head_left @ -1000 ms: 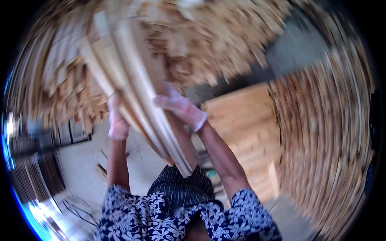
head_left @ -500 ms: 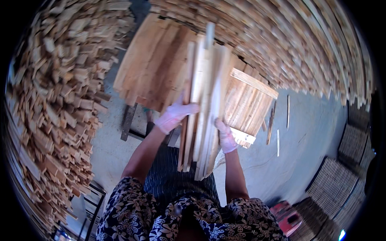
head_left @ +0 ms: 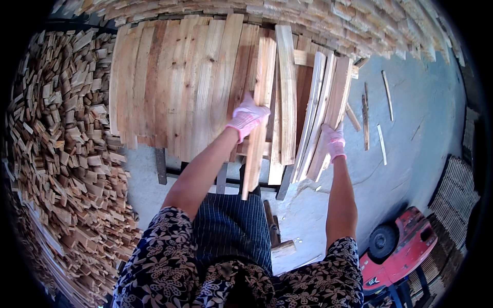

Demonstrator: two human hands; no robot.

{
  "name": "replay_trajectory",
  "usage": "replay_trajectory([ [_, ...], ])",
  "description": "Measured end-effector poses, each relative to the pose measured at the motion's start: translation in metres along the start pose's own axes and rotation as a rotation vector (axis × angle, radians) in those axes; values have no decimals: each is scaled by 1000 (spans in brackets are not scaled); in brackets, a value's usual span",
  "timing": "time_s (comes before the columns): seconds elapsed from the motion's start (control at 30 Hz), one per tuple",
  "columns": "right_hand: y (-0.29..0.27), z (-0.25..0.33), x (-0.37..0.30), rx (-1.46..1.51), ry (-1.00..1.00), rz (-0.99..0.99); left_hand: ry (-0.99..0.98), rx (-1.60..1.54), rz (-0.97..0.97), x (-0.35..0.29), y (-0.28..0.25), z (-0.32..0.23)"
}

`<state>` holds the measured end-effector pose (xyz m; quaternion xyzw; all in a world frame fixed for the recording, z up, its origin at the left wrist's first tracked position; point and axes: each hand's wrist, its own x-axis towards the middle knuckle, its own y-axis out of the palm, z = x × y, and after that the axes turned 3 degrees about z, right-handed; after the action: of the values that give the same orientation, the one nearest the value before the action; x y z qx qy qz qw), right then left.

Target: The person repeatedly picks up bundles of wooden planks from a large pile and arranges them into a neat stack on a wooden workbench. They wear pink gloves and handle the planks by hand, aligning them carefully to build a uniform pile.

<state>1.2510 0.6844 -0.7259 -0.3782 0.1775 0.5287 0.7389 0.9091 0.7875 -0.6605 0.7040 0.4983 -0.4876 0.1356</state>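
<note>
My left hand (head_left: 249, 114), in a pale pink glove, is closed round a narrow wooden board (head_left: 265, 72) that slants over the row of boards. My right hand (head_left: 334, 140), gloved the same way, grips the outer side of a few wooden boards (head_left: 336, 92) at the right end; part of its fingers is hidden against them. Between my hands lies a loose wooden board (head_left: 286, 92). To the left, a row of flat planks (head_left: 174, 87) lies side by side across a dark metal stand (head_left: 162, 165).
A tall heap of short wood pieces (head_left: 72, 138) fills the left. Stacked lumber (head_left: 308, 23) lines the far side. Thin sticks (head_left: 366, 118) lie on the grey floor at right. A red machine with a black wheel (head_left: 384, 241) stands at the lower right, near stacked slats (head_left: 456, 187).
The bundle of boards held upright between both hands has been parted. My right hand has moved right with some boards; my left keeps one. My view has turned, showing more of the plank row.
</note>
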Motion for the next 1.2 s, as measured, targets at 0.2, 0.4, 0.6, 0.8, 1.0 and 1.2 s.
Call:
replay_trajectory([
  [0.2,-8,25,-3,133,6,131,114,252,-456,-22,-49,-9],
  [0.4,-3,2,-10,-102,-185,-75,412,961,-1145,20,11,8],
  [0.6,21,37,-28,-866,-131,-297,-8,548,-689,5,-49,31],
  [0.8,124,137,-79,-776,-563,-62,46,708,-660,-11,-37,24],
  [1.0,204,130,-55,-1013,-277,-161,145,756,-528,-3,-33,32],
  [1.2,203,78,-89,-1017,-255,-174,124,680,-728,5,-22,37],
])
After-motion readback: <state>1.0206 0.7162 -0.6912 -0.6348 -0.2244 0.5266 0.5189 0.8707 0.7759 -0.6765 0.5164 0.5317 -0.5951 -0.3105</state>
